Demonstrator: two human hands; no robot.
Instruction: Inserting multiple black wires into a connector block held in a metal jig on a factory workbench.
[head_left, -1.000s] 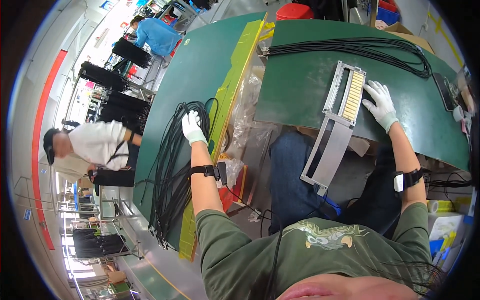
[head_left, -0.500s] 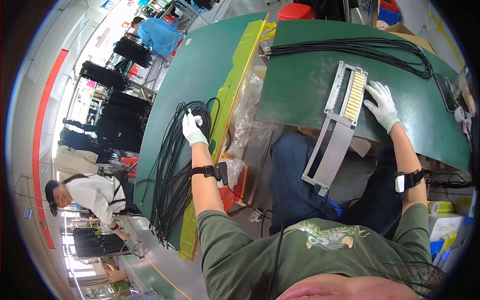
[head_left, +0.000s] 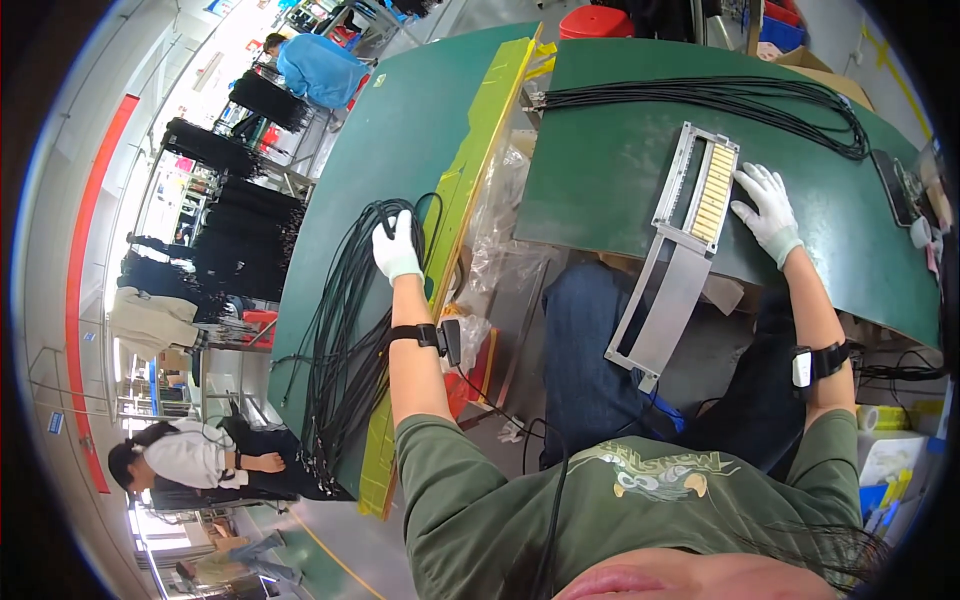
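My left hand [head_left: 398, 250], in a white glove, is on a large bundle of black cables [head_left: 350, 290] on the left table. Its fingers curl into the top loop of the bundle; the fingertips are partly hidden among the cables. On the right table my gloved right hand [head_left: 769, 212] lies with fingers stretched out, at the right edge of a metal fixture [head_left: 680, 240]. That fixture is a long frame with a row of yellowish blocks [head_left: 714, 190] in its upper part. Its lower plate juts past the table's near edge, over my lap.
More black cables [head_left: 700, 90] lie looped along the far side of the right table [head_left: 590, 180]. A phone [head_left: 893, 187] rests at the right. Clear plastic [head_left: 495, 225] hangs in the gap between the tables. A person [head_left: 200, 455] stands beyond the left table.
My left hand has shifted slightly right and turned over the cable loop. My right hand and the fixture stay about the same. The person at the lower left has turned and moved.
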